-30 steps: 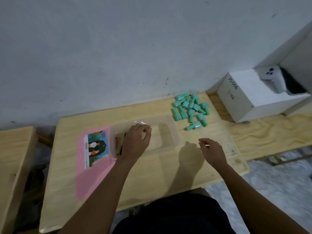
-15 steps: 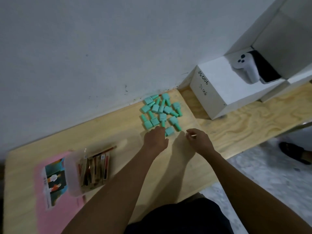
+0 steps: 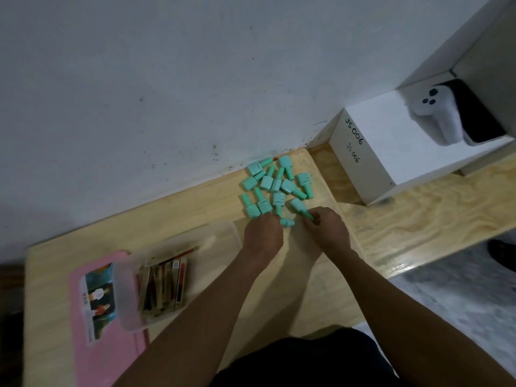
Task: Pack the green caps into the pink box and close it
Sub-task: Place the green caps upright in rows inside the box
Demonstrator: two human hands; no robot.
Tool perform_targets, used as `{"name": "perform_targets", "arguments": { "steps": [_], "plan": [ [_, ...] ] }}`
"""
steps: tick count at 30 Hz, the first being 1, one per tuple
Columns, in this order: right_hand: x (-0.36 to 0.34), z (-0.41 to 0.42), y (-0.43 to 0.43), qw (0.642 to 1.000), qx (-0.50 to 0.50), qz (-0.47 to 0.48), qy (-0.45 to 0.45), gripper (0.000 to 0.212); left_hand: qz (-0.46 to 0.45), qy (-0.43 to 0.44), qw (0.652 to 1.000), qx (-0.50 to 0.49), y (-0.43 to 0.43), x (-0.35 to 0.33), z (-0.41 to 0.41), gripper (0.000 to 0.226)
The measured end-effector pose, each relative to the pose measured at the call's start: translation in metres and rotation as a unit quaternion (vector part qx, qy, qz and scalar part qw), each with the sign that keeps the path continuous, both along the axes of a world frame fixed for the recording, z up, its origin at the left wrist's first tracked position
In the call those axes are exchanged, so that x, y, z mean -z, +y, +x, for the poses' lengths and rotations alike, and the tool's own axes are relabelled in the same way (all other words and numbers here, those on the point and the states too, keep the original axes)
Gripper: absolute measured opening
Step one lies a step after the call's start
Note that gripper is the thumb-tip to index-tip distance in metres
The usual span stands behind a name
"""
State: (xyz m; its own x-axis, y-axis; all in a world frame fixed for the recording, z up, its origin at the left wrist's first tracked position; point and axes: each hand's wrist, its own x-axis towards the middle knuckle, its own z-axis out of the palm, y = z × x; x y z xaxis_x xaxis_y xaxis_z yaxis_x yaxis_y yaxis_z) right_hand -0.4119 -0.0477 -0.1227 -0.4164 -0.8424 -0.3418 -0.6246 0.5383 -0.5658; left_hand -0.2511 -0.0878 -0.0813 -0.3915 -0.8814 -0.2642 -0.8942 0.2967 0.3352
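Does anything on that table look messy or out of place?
The green caps lie scattered in a loose heap by the wall, pointing every way. The clear box sits askew, overlapping its pink lid, already holding slim packets. Nothing looks spilled or broken.

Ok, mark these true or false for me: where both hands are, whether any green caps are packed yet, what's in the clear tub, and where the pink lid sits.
1. Both hands are at the near edge of the pile of mint-green plastic caps. True: left hand, right hand.
2. The right hand pinches a green cap. True.
3. Green caps already lie in the clear plastic tub. False: it holds only slim brown and gold cartons.
4. The flat pink lid covers the tub. False: it lies on the wooden table, partly under the tub's left end.
5. The white cardboard box stands left of the pile. False: it stands to the right.
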Motion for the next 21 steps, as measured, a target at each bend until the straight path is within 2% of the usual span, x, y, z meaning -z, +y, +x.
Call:
{"name": "perform_targets", "arguments": {
  "steps": [5, 8, 11, 17, 21],
  "plan": [
    [-0.012, 0.002, 0.007, 0.996, 0.047, -0.074, -0.022, 0.027, -0.019, 0.082, 0.996, -0.017, -0.002, -0.018, 0.019, 0.028],
    [-0.026, 0.007, 0.010, 0.989, 0.084, -0.104, -0.069, 0.023, -0.030, 0.134, 0.989, -0.049, -0.003, -0.029, 0.036, 0.031],
    [-0.046, 0.016, 0.012, 0.980, 0.107, -0.121, -0.113, 0.031, -0.004, 0.209, 0.974, -0.088, -0.004, -0.040, 0.056, 0.028],
    [-0.082, 0.046, 0.005, 0.980, 0.045, -0.137, -0.141, 0.038, 0.013, 0.321, 0.928, -0.188, -0.001, -0.058, 0.104, 0.020],
    [-0.099, 0.078, -0.001, 0.979, -0.040, -0.159, -0.119, 0.022, -0.005, 0.360, 0.900, -0.247, 0.004, -0.064, 0.140, 0.016]
  ]
}}
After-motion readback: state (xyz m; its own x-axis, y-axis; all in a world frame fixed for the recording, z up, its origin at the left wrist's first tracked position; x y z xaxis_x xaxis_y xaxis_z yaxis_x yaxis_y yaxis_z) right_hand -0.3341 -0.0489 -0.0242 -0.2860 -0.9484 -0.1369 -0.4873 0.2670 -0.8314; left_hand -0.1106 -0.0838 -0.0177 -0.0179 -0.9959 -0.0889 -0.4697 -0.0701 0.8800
